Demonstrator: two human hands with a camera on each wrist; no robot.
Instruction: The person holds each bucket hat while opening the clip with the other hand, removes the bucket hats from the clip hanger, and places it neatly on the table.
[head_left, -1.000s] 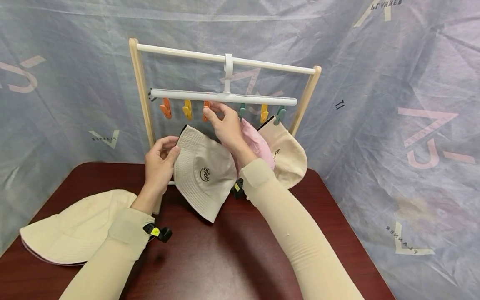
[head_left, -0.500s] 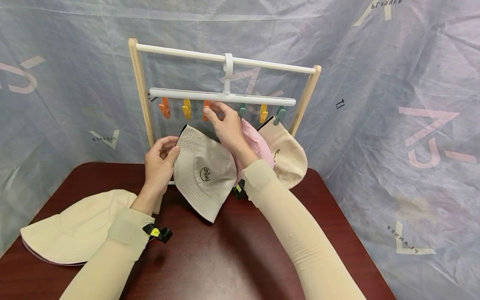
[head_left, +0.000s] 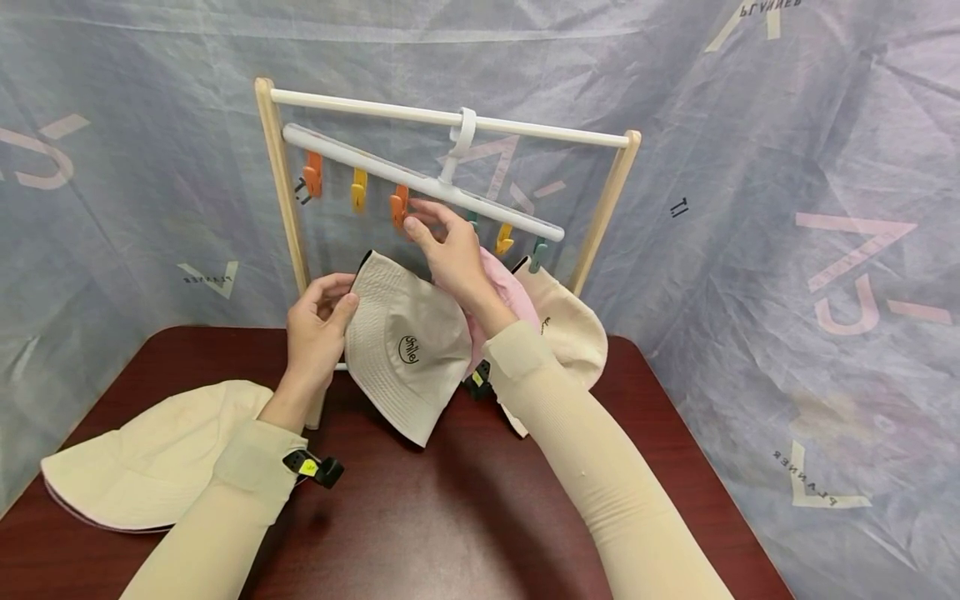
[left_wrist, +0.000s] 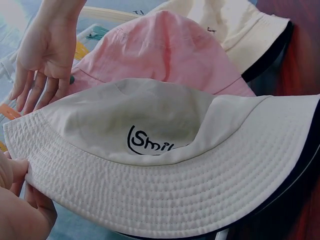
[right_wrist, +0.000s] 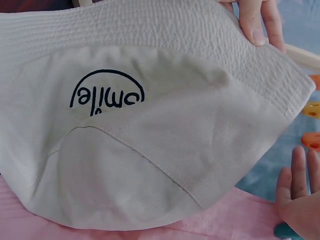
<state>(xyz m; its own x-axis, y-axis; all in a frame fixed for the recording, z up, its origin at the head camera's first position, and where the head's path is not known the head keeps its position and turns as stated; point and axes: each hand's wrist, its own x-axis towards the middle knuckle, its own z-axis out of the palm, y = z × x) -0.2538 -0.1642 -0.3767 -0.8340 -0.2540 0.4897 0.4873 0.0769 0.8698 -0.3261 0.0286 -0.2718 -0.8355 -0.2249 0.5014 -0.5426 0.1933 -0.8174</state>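
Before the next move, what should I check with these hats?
1. Left hand holds the grey hat by its brim: ok.
2. Grey hat fastened: not ok; no clip is seen gripping it.
3. Right hand grips the nearest orange clip: not ok; its fingers are open beside it.
4. Hanger level: not ok; it slopes down toward the hanging cream hat.
5. Hanging cream hat clipped: ok, by a green clip.
6. Pink hat firmly clipped: cannot tell.
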